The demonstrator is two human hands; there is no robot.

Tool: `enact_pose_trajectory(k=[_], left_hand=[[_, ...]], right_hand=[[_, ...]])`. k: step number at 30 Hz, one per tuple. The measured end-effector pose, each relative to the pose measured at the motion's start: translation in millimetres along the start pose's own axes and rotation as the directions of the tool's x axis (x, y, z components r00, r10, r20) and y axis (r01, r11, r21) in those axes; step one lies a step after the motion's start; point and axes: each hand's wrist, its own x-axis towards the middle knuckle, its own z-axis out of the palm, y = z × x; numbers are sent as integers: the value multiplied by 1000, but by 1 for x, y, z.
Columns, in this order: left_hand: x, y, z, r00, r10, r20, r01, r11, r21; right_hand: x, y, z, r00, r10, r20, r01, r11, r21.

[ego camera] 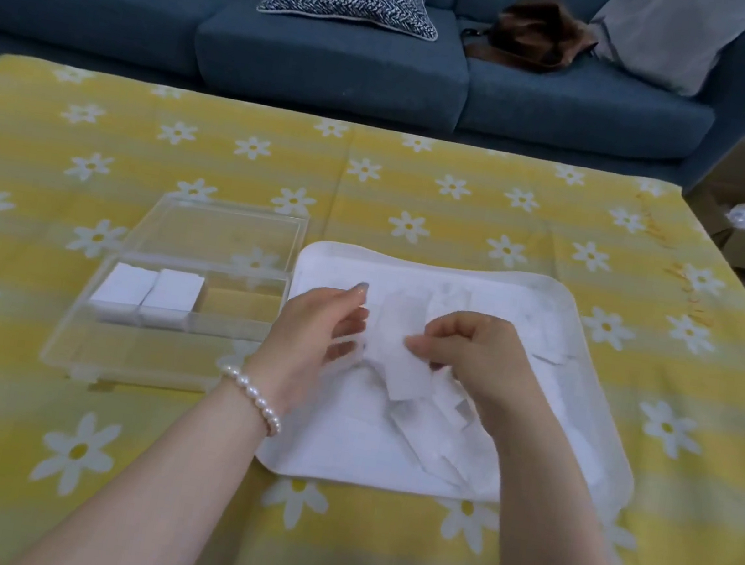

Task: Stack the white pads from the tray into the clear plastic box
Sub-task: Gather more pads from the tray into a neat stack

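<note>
Over the tray (551, 290), her right hand (470, 353) pinches a white pad (403, 358); her left hand (315, 336), fingers loosely spread, touches its edge beside the clear box (177, 293).

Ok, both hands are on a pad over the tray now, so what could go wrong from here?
1. The right hand pinches one pad above a loose, overlapping heap in the tray; neighbours may drag along or spill over the rim.
2. The clear plastic box holds two stacks at the left; the carry crosses its near-invisible wall, which could snag the pad.
3. The left hand looks blurred, so its hold is uncertain.
</note>
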Motion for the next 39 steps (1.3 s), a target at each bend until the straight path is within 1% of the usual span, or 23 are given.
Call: enact_pose_trajectory(k=[1,2,4,5,7,10,12,14,16,18,19,20,22,24,28,29,30,32,33,34,36,38,39], left_hand=[[-1,3,0,994,-81,77,90,988,-125],[-4,5,0,975,-135,177,169,966,-196],[-12,7,4,916,-157,368,273,918,-289],[-15,6,7,898,-158,410,304,897,-320],[-18,3,12,905,-183,383,323,884,-339],[-15,-1,12,924,-215,316,341,837,-428],[-13,-1,10,921,-228,316,369,771,-519],[-11,0,8,928,-219,300,359,734,-576],[-8,-1,6,949,-206,240,309,759,-572],[-6,-4,6,959,-203,195,277,807,-521],[-6,-5,6,954,-210,214,291,821,-492],[-9,-5,7,939,-216,268,324,820,-473],[-13,-3,10,901,-194,389,373,804,-464],[-16,-4,15,887,-164,431,376,799,-469],[-13,-5,14,923,-208,322,339,838,-428],[-10,-4,11,930,-240,280,347,822,-451],[-8,-1,6,932,-272,239,359,782,-509],[-2,5,-6,941,-290,175,335,713,-616],[1,8,-11,944,-288,158,321,708,-630],[3,10,-15,947,-284,149,313,713,-627],[4,13,-19,949,-273,156,309,721,-620],[4,14,-21,943,-274,191,332,709,-622],[4,15,-21,937,-277,215,350,699,-624]], right_hand=[[-4,-4,0,1000,-5,14,5,999,54],[-6,-6,1,1000,-5,29,3,997,80],[-10,-9,8,998,7,60,-12,997,81],[-11,-10,12,997,14,72,-19,997,75],[-12,-8,20,997,15,75,-18,999,44],[-12,-5,25,999,16,42,-12,994,-106],[-12,-5,23,996,44,78,-30,985,-173],[-13,-7,20,991,61,121,-37,980,-194],[-13,-10,13,992,34,124,-19,993,-114],[-13,-14,7,994,-2,113,-1,1000,29],[-13,-16,7,995,-12,102,3,996,90],[-13,-16,8,996,-14,86,3,992,124],[-13,-15,15,999,3,51,-9,992,124],[-13,-12,26,999,25,38,-28,996,90],[-9,-6,33,1000,-6,-2,6,996,-87],[-6,-4,29,999,-26,-28,22,993,-120],[-2,-1,25,996,-55,-67,42,984,-171],[5,6,19,984,-140,-114,84,916,-392],[7,11,19,984,-161,-72,100,846,-524],[8,15,23,989,-147,5,117,767,-630],[9,25,34,984,-29,173,154,622,-768],[10,32,43,968,70,242,176,497,-850],[11,33,45,968,74,240,181,458,-871]])
